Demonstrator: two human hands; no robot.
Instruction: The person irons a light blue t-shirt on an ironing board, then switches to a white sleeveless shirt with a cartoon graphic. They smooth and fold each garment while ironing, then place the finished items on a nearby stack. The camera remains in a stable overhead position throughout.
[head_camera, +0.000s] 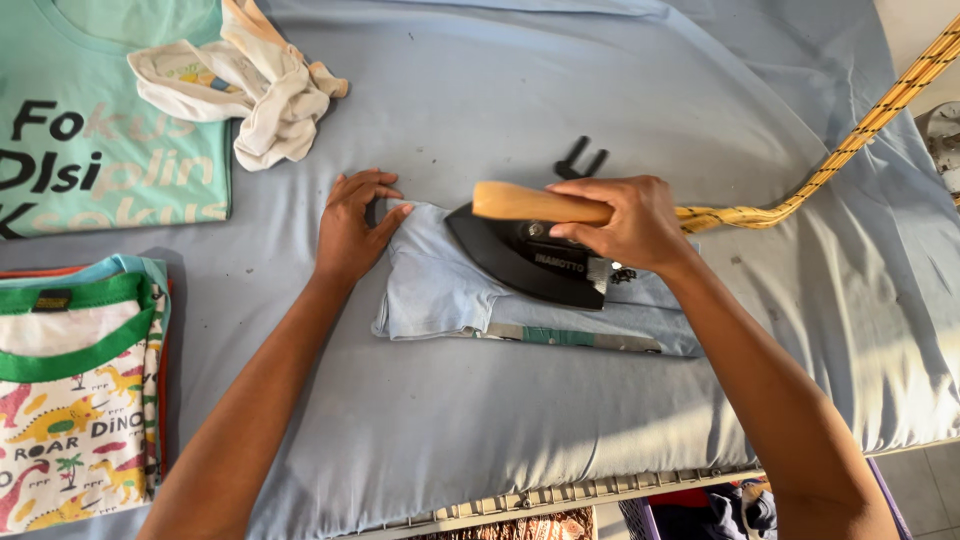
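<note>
Keep the small folded pale blue garment (440, 290) taut on the blue padded board (480, 410) in front of you, and guide the black iron (525, 258) slowly toward the edge you are pinning. Your left hand (352, 228) lies flat, fingers spread, on the garment's left corner. Your right hand (625, 222) is wrapped around the iron's wooden handle (535, 203), with its yellow braided cord (840, 155) trailing off beyond.

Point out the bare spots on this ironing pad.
Free: the front strip between the folded garment and the pad's near edge, and the right side below the cord. Crowded: the left, with the shirt stack and crumpled cloth.
</note>
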